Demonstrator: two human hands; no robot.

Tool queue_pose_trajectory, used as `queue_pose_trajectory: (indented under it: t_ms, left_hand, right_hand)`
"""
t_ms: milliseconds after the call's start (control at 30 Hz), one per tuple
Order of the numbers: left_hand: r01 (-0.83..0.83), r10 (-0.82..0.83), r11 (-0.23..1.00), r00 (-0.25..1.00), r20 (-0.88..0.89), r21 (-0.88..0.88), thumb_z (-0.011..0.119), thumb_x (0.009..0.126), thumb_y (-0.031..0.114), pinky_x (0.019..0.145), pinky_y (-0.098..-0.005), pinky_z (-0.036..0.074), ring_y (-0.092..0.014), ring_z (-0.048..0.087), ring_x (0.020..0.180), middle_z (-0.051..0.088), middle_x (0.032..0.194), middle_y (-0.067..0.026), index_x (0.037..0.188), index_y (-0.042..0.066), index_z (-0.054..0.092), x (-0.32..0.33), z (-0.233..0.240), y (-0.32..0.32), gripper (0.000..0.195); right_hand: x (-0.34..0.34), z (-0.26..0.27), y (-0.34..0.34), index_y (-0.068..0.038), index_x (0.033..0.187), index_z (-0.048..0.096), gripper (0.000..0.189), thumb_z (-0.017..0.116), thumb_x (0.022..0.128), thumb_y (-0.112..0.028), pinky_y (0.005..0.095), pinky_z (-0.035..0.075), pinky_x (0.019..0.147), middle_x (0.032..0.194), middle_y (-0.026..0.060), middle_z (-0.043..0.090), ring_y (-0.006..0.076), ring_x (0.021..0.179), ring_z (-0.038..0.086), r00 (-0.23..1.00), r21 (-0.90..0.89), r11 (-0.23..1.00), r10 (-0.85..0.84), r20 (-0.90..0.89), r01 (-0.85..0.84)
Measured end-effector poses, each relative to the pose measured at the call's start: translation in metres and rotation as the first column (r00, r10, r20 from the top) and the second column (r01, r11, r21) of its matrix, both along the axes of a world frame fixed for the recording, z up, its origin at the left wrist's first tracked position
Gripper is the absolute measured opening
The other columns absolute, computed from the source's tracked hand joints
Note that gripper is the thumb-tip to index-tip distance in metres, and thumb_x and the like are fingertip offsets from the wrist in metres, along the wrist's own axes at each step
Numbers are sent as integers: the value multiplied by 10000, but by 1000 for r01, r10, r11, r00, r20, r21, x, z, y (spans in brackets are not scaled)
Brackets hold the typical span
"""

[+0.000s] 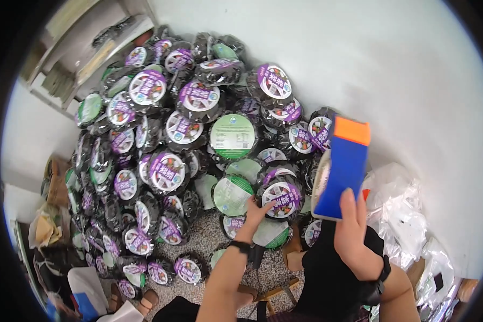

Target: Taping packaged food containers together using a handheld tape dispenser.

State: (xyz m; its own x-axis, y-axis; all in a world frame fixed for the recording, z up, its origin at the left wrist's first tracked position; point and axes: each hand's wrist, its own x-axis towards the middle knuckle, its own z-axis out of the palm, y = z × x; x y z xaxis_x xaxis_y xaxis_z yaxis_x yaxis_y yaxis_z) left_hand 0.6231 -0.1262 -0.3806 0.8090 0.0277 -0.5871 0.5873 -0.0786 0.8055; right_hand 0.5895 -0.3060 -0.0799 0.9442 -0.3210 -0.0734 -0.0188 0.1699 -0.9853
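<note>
My left hand [258,213] reaches into a heap of round, clear-wrapped packs of what looks like dark dried seaweed. Its thumb and fingers are spread, with a fingertip over a purple-and-white labelled pack [282,199]. The other fingertips lie at the edge of a pack with a green label [233,195]. I cannot tell how firmly they touch. My right hand [352,241] grips the lower end of a blue packet [346,173] with an orange top and a pale printed side. It is held upright in front of the heap's right side.
The heap [185,126] leans towards a white wall [346,52]. Crumpled clear plastic bags [398,213] lie at the right. Shelving [112,44] stands at the back left. Loose packs rest on the speckled floor [201,239]. Another person's feet [147,302] show at lower left.
</note>
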Motion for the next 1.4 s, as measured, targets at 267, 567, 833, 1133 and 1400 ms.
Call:
queue_pose_trajectory:
  t_ms: [267,567,833,1133,1400]
  left_hand:
    - [146,-725,607,504,469,782,794,618,228,984,-459,325,-358,436,1206,467,1286,-194,1112,51,526,-71,47,20,589]
    - [-16,-38,962,980,194,272,826,665,355,1011,-519,313,-351,391,1268,463,1282,-221,1245,-6,420,-72,-23,41,794]
    - [31,-23,999,977,-213,32,888,612,349,995,-404,386,-376,395,1248,348,1334,-309,1358,-64,231,-87,-33,3,1076]
    - [-237,41,895,887,-460,-377,838,682,207,1092,-397,299,-285,397,1290,423,1378,-165,1429,4,231,-135,-9,47,984]
    - [-539,517,604,826,-225,-587,683,850,135,1061,-412,329,-244,429,1250,444,1377,-87,1394,47,344,-43,-50,112,647]
  right_hand:
    - [26,8,-11,10,1120,494,388,376,1015,-343,304,441,806,951,87,592,156,880,563,986,78,996,-20,-165,33]
    - [7,-1,-8,17,1207,463,385,384,1011,-304,296,462,820,1024,96,592,144,908,575,893,232,930,346,-288,-285]
    - [5,-9,-1,18,1130,503,413,359,1016,-352,334,452,833,942,120,614,182,873,589,903,219,973,163,-397,-80]
    - [4,-10,-14,30,1251,450,401,401,1015,-290,335,434,908,1106,99,589,165,986,575,922,360,931,189,-337,-59]
    - [17,-5,-8,27,1221,454,407,389,1015,-318,343,453,866,1043,118,606,195,930,597,916,321,943,203,-347,-87]
